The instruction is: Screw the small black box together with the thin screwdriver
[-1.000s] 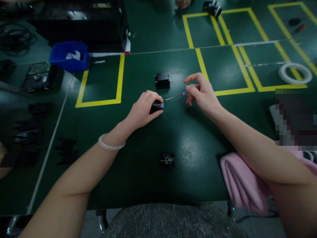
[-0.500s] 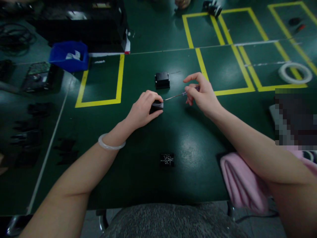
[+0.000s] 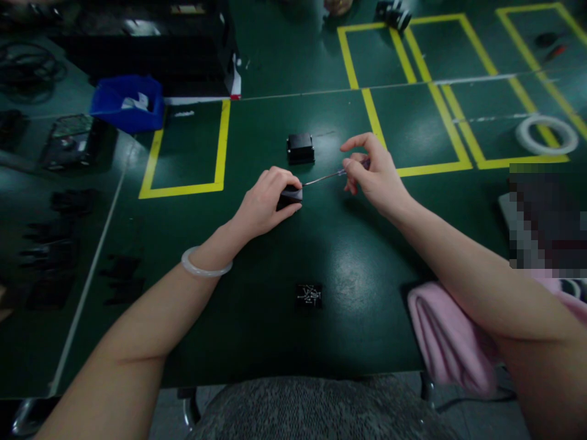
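Dark green tabletop (image 3: 257, 330), marked off with yellow tape rectangles (image 3: 222, 146), spreads out before you, and a blue plastic bin (image 3: 147, 119) sits at the far left. Your left hand (image 3: 268, 200) is curled partly closed around a small black block (image 3: 291, 197) in the middle of the table, fingers over its top and thumb along its near side, probably so that it cannot slide or turn under a push from the right. Your right hand (image 3: 376, 174), to the right of it, pinches a slim screwdriver with a bright metal shaft (image 3: 325, 178) by its purplish handle, index finger stretched out free and the other fingers loosely bent; that light grip likely lets the handle roll between your fingertips. The shaft slopes down leftward to the block's right end, though whether its tip touches or sits in anything is too small to tell. Just beyond your left hand stands a second black box-shaped part (image 3: 301, 148), apart from both hands. Nearer to you lies a loose heap of small silver screws (image 3: 310, 294), seemingly placed between your forearms for easy reach, while a folded pink cloth (image 3: 452, 336) lies at the near right, beside your right arm
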`<move>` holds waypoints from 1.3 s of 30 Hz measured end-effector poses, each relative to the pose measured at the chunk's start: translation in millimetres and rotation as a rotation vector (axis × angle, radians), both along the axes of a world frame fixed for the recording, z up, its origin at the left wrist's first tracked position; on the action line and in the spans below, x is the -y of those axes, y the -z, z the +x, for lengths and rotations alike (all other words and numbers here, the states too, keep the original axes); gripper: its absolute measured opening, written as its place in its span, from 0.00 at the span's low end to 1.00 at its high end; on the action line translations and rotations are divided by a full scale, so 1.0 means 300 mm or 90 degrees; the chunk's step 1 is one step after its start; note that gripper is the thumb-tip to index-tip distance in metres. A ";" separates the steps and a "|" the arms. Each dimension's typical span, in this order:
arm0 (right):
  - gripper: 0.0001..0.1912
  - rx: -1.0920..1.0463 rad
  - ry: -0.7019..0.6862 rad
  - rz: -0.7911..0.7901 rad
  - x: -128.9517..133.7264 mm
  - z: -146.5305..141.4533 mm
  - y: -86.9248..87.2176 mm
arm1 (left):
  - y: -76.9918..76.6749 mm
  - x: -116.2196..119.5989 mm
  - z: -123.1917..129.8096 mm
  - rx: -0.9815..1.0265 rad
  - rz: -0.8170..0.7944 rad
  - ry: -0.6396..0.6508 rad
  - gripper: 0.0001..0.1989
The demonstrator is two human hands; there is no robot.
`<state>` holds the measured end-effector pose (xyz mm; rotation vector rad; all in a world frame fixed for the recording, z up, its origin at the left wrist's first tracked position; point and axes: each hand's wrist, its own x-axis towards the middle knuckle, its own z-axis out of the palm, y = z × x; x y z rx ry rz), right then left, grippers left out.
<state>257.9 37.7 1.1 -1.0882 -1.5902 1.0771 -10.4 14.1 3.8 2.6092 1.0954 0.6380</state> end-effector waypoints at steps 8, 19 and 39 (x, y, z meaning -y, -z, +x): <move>0.15 -0.005 0.017 -0.041 0.011 -0.011 -0.019 | -0.006 0.001 0.003 -0.015 -0.013 -0.010 0.15; 0.16 -0.013 -0.001 -0.009 -0.006 0.002 0.008 | 0.002 -0.003 0.001 -0.004 -0.006 -0.003 0.14; 0.14 -0.010 0.000 -0.022 0.003 -0.002 -0.006 | 0.001 -0.001 0.001 -0.005 -0.008 -0.005 0.14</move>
